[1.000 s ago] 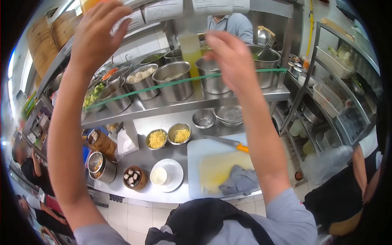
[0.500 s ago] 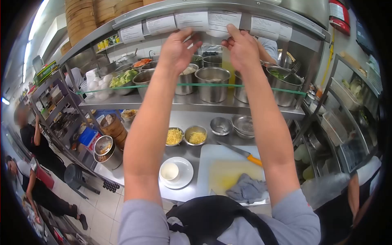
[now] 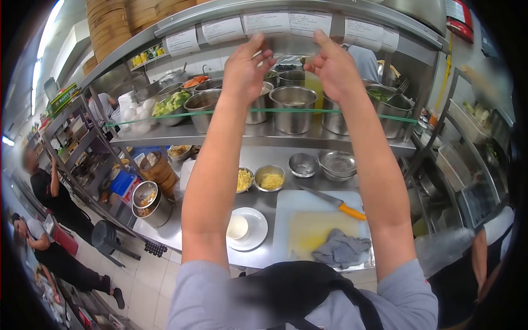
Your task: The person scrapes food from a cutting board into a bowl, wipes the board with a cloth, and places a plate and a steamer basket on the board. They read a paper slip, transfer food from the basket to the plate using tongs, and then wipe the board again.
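Note:
Both of my arms reach up to a row of paper order tickets hanging from the metal rail (image 3: 231,13). My left hand (image 3: 250,69) is just under a ticket (image 3: 266,23), its raised fingertip at the lower edge and the other fingers loosely curled apart. Close to the ticket beside it (image 3: 310,24), my right hand (image 3: 331,67) has one fingertip overlapping the bottom edge, fingers spread. Neither hand shows anything in its grasp. Behind the hands, steel pots (image 3: 293,113) stand on the shelf.
Below lie a cutting board (image 3: 286,220) with an orange-handled knife (image 3: 351,211) and a grey cloth (image 3: 342,248), plus a white plate (image 3: 258,236) holding a cup (image 3: 237,226). A glass ledge (image 3: 264,110) crosses the shelf front. People stand at left and right.
My right hand's fingers have come off the ticket they were touching, which now hangs flatter. Both hands are slightly more apart from the tickets; the whole view has shifted a little.

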A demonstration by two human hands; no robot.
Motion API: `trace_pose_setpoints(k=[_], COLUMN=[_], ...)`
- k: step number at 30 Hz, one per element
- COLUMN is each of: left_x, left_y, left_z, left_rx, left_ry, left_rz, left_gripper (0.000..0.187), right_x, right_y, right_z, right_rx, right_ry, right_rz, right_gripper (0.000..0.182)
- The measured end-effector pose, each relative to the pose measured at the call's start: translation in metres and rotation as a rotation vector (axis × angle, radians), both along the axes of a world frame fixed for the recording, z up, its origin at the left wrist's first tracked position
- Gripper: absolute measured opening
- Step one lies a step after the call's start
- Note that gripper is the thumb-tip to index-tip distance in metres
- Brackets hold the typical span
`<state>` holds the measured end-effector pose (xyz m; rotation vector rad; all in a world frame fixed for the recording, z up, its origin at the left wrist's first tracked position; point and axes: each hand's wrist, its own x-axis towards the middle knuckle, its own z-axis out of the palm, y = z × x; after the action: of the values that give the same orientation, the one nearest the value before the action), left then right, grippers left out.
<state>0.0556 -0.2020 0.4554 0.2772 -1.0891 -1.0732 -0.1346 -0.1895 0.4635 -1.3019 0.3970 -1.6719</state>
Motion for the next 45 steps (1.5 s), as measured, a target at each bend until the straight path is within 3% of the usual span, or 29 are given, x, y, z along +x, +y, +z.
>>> trace_pose_setpoints(k=[5,12,14,15,16,17,18,19,20,21,22,23,26,29,31,32,34,35,36,39,40,41,45], left_x=[0.035,0.079,0.119,0.129,0.141,0.172,0.177,0.165,0.156,0.178,0.186,0.215,0.18,0.211,0.223,0.23,0.243,0.258,0.271,0.218,0.212,0.22,0.207], left_y=[0.005,-0.002,-0.031,-0.026,-0.035,-0.047,-0.042,-0.021,-0.006,-0.005,0.006,0.005,0.062,0.092,0.119,0.138,0.169,0.184,0.215,0.263,0.273,0.289,0.319], left_z=[0.004,0.018,0.015,0.017,0.016,0.011,0.012,0.016,0.016,0.006,0.0,-0.013,-0.033,-0.074,-0.091,-0.099,-0.112,-0.121,-0.133,-0.126,-0.128,-0.132,-0.167], left_rx=[-0.042,-0.009,-0.018,0.147,0.022,-0.012,0.043,0.199,0.22,0.131,0.045,-0.016,-0.008,0.118,0.196,0.318,0.442,0.419,0.393,0.49,0.511,0.422,0.503], left_ry=[0.25,0.46,0.385,0.317,0.262,0.062,0.096,0.141,0.136,-0.043,-0.039,0.022,-0.112,-0.158,-0.134,-0.154,-0.141,-0.171,-0.189,-0.154,-0.226,-0.239,-0.085], left_rz=[-0.033,0.163,0.193,0.232,0.217,0.068,0.068,0.222,0.372,0.426,0.475,0.405,0.638,0.671,0.734,0.771,0.864,0.798,0.765,0.939,1.124,1.004,1.153], left_gripper=[0.044,0.038,0.037,0.026,0.022,0.024,0.024,0.031,0.052,0.069,0.071,0.065,0.058,0.056,0.055,0.054,0.053,0.052,0.05,0.049,0.045,0.037,0.025], right_x=[-0.015,-0.078,-0.11,-0.134,-0.154,-0.171,-0.19,-0.213,-0.234,-0.253,-0.273,-0.296,-0.336,-0.357,-0.366,-0.372,-0.382,-0.393,-0.387,-0.36,-0.366,-0.36,-0.356], right_y=[0.025,0.09,0.108,0.12,0.132,0.141,0.147,0.149,0.146,0.139,0.129,0.116,0.086,0.027,-0.019,-0.046,-0.113,-0.148,-0.159,-0.18,-0.19,-0.204,-0.226], right_z=[-0.032,-0.1,-0.13,-0.145,-0.157,-0.167,-0.176,-0.183,-0.189,-0.196,-0.204,-0.214,-0.234,-0.25,-0.256,-0.264,-0.292,-0.312,-0.321,-0.337,-0.347,-0.351,-0.359], right_rx=[0.036,-0.008,-0.024,-0.039,-0.017,0.01,0.03,0.036,0.07,0.104,0.107,0.157,0.336,0.436,0.388,0.375,0.261,0.316,0.253,0.073,0.033,-0.007,0.006], right_ry=[-0.08,-0.103,-0.042,0.029,0.011,-0.012,-0.037,-0.061,-0.078,-0.102,-0.137,-0.124,0.023,0.079,0.34,0.347,0.844,0.927,1.035,1.168,1.2,1.225,1.349], right_rz=[0.08,0.093,0.079,0.062,-0.032,-0.094,-0.149,-0.225,-0.342,-0.446,-0.484,-0.562,-0.783,-0.827,-0.789,-0.76,-0.969,-0.838,-0.827,-0.751,-0.741,-0.73,-0.779], right_gripper=[0.042,0.029,0.025,0.022,0.022,0.021,0.02,0.02,0.02,0.02,0.02,0.021,0.023,0.027,0.034,0.034,0.051,0.062,0.061,0.058,0.057,0.056,0.052])
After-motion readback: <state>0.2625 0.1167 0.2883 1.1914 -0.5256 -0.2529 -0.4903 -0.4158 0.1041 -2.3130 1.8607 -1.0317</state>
